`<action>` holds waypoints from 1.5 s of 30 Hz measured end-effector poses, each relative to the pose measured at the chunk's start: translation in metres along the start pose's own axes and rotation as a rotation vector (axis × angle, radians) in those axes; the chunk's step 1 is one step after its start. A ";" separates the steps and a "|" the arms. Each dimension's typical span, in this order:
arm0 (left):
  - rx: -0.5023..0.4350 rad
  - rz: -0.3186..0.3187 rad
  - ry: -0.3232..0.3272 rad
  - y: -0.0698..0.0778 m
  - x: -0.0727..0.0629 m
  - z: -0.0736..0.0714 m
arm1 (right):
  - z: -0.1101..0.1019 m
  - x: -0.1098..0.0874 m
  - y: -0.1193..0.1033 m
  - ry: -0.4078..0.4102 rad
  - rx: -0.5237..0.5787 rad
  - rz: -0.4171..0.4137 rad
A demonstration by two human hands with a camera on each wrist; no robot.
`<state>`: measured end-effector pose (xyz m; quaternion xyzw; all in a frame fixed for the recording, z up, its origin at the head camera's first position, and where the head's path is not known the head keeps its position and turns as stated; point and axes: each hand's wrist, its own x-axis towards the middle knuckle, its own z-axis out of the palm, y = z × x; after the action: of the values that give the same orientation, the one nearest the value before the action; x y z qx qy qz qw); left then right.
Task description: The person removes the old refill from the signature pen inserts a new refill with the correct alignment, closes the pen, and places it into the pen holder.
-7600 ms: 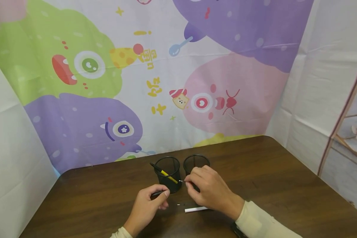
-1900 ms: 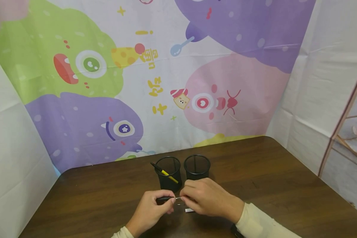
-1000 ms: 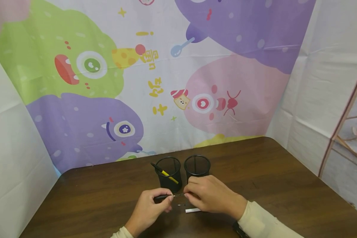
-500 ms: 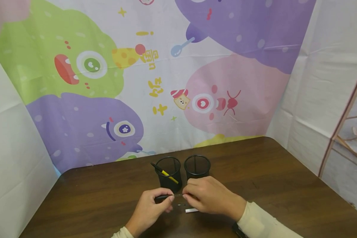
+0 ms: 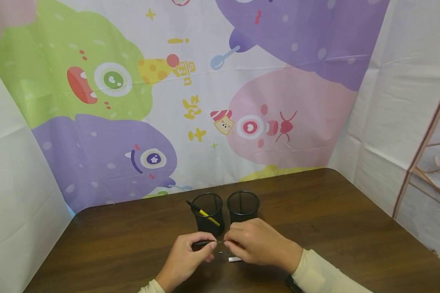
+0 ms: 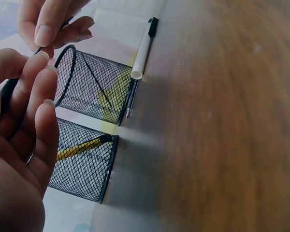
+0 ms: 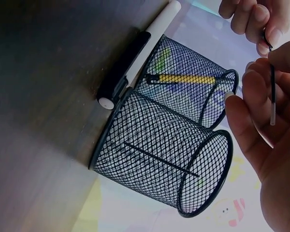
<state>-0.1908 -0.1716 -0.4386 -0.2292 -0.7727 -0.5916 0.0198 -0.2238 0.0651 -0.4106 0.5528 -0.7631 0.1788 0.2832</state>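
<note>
In the head view my left hand (image 5: 187, 254) grips a black pen part (image 5: 201, 243) between thumb and fingers. Facing it, my right hand (image 5: 258, 244) pinches a thin pen refill (image 7: 273, 84), whose clear rear end shows against the palm in the right wrist view. A short length of the refill bridges the small gap between both hands' fingertips; how deep it sits in the black part is hidden. Below the hands on the table lies a white pen barrel (image 6: 142, 53) with a black clip piece. Beside it rests another slim refill (image 6: 130, 104) with a metal tip.
Two black mesh cups stand side by side just beyond the hands. The left cup (image 5: 202, 226) has a yellow and black pen (image 5: 205, 214) leaning in it; the right cup (image 5: 243, 191) is partly behind my right hand. A dark object (image 5: 292, 283) lies by the right sleeve.
From the first frame, my right hand has come down and left, bringing the refill to the black pen part. Over the last second the gap between the hands has narrowed slightly.
</note>
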 end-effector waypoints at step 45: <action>0.025 -0.001 0.070 -0.004 0.002 -0.009 | -0.008 -0.003 0.010 0.000 0.013 0.059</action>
<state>-0.1961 -0.1801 -0.4387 -0.2077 -0.7791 -0.5894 0.0493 -0.2304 0.0747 -0.4056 0.5320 -0.7778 0.1920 0.2741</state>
